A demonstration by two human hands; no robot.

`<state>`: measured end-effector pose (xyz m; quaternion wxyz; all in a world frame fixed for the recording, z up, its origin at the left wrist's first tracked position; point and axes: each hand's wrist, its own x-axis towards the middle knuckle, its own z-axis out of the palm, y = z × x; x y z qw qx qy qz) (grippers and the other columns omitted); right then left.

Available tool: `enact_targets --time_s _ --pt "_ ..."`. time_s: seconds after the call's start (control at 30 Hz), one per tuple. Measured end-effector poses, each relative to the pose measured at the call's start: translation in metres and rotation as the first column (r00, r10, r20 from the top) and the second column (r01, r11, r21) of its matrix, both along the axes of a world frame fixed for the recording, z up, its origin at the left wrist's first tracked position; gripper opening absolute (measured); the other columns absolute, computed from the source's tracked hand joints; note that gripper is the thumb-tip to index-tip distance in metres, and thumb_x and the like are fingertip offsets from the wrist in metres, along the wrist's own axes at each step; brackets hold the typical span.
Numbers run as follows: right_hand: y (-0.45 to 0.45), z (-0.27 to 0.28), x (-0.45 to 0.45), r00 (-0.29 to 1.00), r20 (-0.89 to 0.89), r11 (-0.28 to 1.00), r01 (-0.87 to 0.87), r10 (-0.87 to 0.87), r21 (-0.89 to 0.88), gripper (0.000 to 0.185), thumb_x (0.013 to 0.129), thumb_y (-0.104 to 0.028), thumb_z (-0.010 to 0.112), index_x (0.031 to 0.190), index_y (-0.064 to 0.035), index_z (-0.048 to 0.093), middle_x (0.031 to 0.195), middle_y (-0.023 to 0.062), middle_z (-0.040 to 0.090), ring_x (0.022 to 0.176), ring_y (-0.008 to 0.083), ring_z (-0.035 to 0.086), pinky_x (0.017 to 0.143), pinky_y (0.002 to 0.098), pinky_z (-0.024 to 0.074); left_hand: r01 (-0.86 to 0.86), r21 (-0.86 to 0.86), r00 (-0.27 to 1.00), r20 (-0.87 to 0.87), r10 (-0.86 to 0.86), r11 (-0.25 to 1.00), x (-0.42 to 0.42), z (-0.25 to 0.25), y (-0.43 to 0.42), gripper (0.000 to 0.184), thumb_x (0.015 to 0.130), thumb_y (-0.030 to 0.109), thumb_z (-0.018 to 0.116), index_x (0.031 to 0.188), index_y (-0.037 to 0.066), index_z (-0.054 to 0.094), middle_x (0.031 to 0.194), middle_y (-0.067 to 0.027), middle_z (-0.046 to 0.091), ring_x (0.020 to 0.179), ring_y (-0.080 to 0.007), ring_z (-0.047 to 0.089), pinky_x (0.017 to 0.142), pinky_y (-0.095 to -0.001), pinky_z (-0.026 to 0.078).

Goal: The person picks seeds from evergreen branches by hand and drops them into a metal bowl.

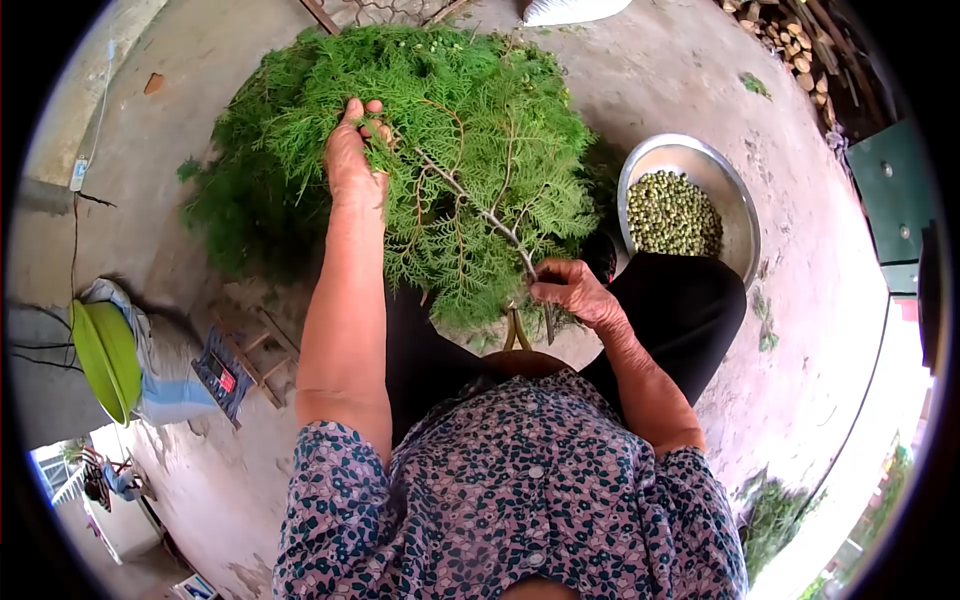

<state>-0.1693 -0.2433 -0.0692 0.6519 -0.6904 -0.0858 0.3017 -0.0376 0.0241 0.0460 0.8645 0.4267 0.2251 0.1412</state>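
Observation:
A leafy evergreen branch (470, 195) with flat, scale-like sprays lies across a big heap of the same greenery (290, 85) in front of me. My right hand (575, 290) is closed on the branch's bare woody stem, near its cut end above my lap. Farther forward, my left hand (355, 155) is at the left side of the branch, its fingers curled around green sprays. Leaves partly hide those fingertips. To the right of the heap, beside my knee, stands a metal basin (740, 200) with many small round green pieces (675, 215) in it.
On the left are a lime-green plastic basin (105, 360), a stuffed sack (170, 370) and a small wooden stool (255, 365). Stacked firewood (800, 50) and a green cabinet (890, 190) stand at the right. A white sack (570, 10) is at the far edge.

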Motion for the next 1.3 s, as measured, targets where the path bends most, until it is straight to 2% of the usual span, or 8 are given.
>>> enact_targets --time_s 0.13,0.23,0.43,0.5,1.03,1.1,1.17,1.3 --pt "0.005 -0.001 -0.002 0.961 -0.023 0.960 0.276 -0.275 0.041 0.018 0.081 -0.009 0.057 0.096 -0.0001 0.054 0.067 0.0030 0.055 0.051 0.0093 0.050 0.050 0.0231 0.0415 0.068 -0.004 0.998 -0.018 -0.068 0.998 0.002 -0.011 0.011 0.018 0.087 0.018 0.054 0.097 0.004 0.050 0.074 -0.0050 0.057 0.050 -0.0105 0.045 0.045 -0.0222 0.040" --pt "0.007 -0.007 -0.002 0.841 0.420 0.888 0.436 -0.342 -0.149 0.032 0.076 -0.012 0.065 0.104 -0.0041 0.051 0.062 0.0080 0.055 0.052 0.0141 0.050 0.050 0.0282 0.0419 0.101 -0.085 0.995 -0.008 -0.102 0.991 0.004 -0.015 0.017 0.020 0.087 0.018 0.055 0.097 0.002 0.049 0.074 -0.0063 0.057 0.049 -0.0118 0.045 0.045 -0.0226 0.040" --pt "0.013 0.002 -0.005 0.685 0.698 0.738 0.579 -0.209 -0.347 0.032 0.070 -0.010 0.064 0.099 -0.0071 0.054 0.084 0.0100 0.058 0.077 0.0310 0.055 0.081 0.0405 0.0419 0.072 -0.001 0.988 -0.136 -0.071 0.997 -0.004 -0.007 0.002 0.016 0.087 0.019 0.055 0.091 0.003 0.056 0.064 -0.0027 0.052 0.050 -0.0106 0.044 0.045 -0.0226 0.039" --pt "0.014 0.003 -0.005 0.469 0.878 0.585 0.688 0.094 -0.430 0.031 0.067 -0.011 0.065 0.097 -0.0088 0.056 0.094 0.0090 0.054 0.090 0.0281 0.051 0.090 0.0452 0.0325 0.060 0.015 0.986 -0.158 -0.057 0.998 -0.010 0.000 -0.004 0.017 0.086 0.020 0.055 0.089 0.003 0.057 0.062 -0.0017 0.050 0.050 -0.0103 0.044 0.046 -0.0223 0.039" --pt "0.007 -0.013 0.001 0.606 0.795 0.615 0.618 0.024 -0.489 0.016 0.074 -0.004 0.056 0.090 -0.0045 0.056 0.077 0.0115 0.054 0.075 0.0313 0.054 0.063 0.0377 0.0442 0.202 0.305 0.978 -0.004 -0.211 0.931 -0.005 -0.004 -0.006 0.024 0.070 0.011 0.072 0.091 0.009 0.062 0.091 -0.0029 0.061 0.079 -0.0139 0.051 0.059 -0.0289 0.041" --pt "0.007 -0.009 0.000 0.551 0.817 0.771 0.591 -0.172 -0.236 0.016 0.072 -0.002 0.055 0.088 -0.0044 0.054 0.074 0.0143 0.051 0.070 0.0339 0.052 0.058 0.0404 0.0416 0.155 0.352 0.988 -0.031 -0.154 0.923 -0.010 0.012 -0.010 0.026 0.071 0.007 0.071 0.095 0.007 0.061 0.090 -0.0028 0.061 0.074 -0.0133 0.052 0.056 -0.0278 0.040" --pt "0.001 -0.009 -0.001 0.708 0.676 0.845 0.475 -0.202 -0.246 0.021 0.072 -0.004 0.056 0.093 -0.0025 0.053 0.077 0.0167 0.051 0.071 0.0362 0.052 0.060 0.0414 0.0423 0.343 0.410 0.915 0.057 -0.399 0.845 -0.010 0.018 -0.003 0.030 0.074 0.003 0.066 0.102 0.003 0.058 0.090 -0.0054 0.061 0.066 -0.0120 0.051 0.053 -0.0266 0.040" --pt "0.003 -0.011 -0.001 0.657 0.728 0.799 0.537 -0.196 -0.271 0.031 0.065 -0.002 0.052 0.095 0.0001 0.055 0.082 0.0195 0.055 0.076 0.0394 0.054 0.065 0.0387 0.0458 0.259 0.353 0.935 0.142 -0.325 0.899 -0.021 0.030 -0.007 0.026 0.079 0.001 0.059 0.104 -0.005 0.054 0.089 -0.0130 0.063 0.051 -0.0104 0.049 0.045 -0.0244 0.039"
